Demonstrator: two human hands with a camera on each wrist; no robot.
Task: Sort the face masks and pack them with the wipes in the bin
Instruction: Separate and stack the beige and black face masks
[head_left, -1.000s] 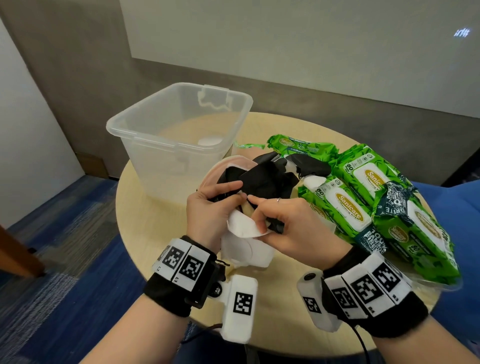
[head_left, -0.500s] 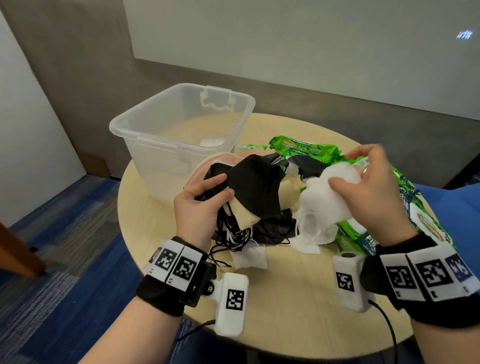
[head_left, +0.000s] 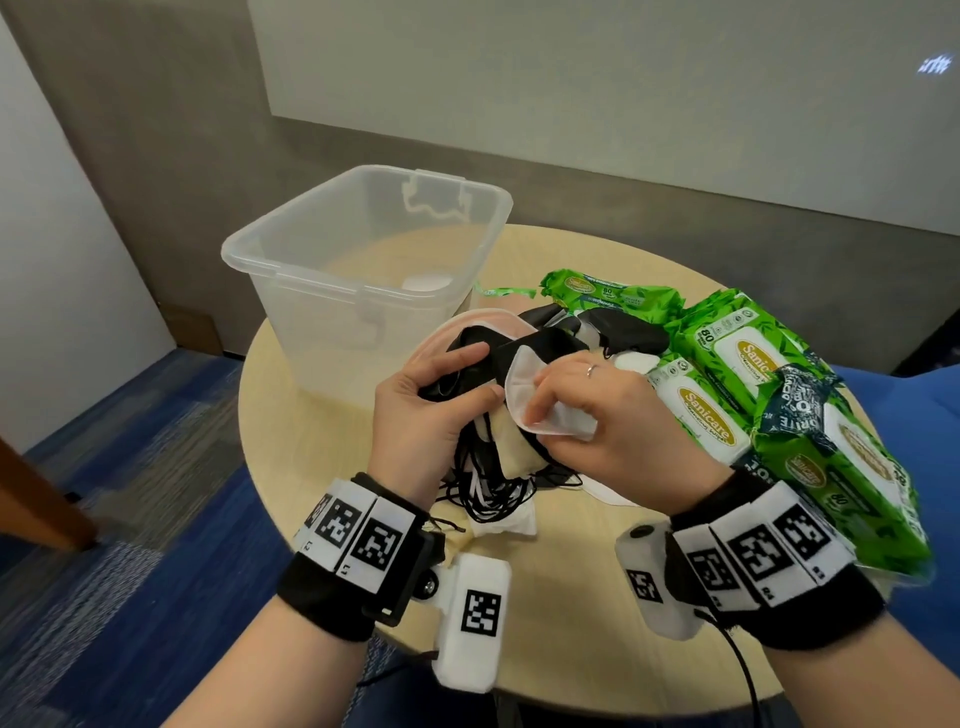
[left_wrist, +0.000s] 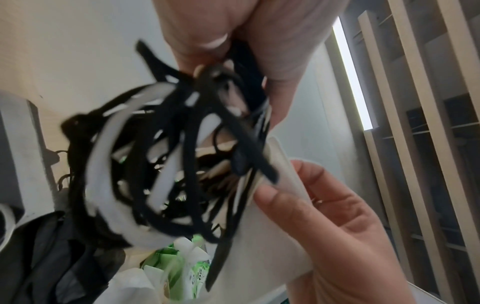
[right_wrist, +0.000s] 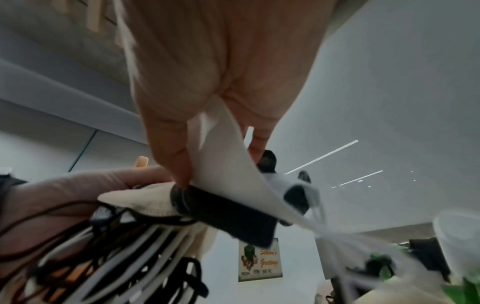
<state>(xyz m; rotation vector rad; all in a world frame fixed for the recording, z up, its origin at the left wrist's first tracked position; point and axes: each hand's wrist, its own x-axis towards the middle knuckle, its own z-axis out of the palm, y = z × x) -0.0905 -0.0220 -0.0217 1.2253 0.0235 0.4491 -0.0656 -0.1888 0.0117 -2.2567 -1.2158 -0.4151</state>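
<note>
Above the round table's middle, my left hand (head_left: 441, 400) grips a bundle of face masks (head_left: 498, 441), black, cream and white, with their ear loops (left_wrist: 166, 164) hanging below in a tangle. My right hand (head_left: 566, 410) pinches a white mask (head_left: 540, 400) at the bundle's right side; in the right wrist view that white mask (right_wrist: 228, 164) sits between thumb and fingers. More black and white masks (head_left: 618, 332) lie on the table behind. Green wipes packs (head_left: 753, 379) are piled at the right. The clear plastic bin (head_left: 363, 260) stands at the back left.
A pink mask (head_left: 467, 325) lies against the bin's near wall. One white mask (head_left: 498, 519) rests on the table under the hanging loops. The table's near edge (head_left: 571, 675) is close to my wrists. Blue carpet lies to the left.
My right hand, which had lifted a white mask away to the right over the wipes, has come back to the bundle and now pinches a white mask there. The left hand keeps holding the bundle.
</note>
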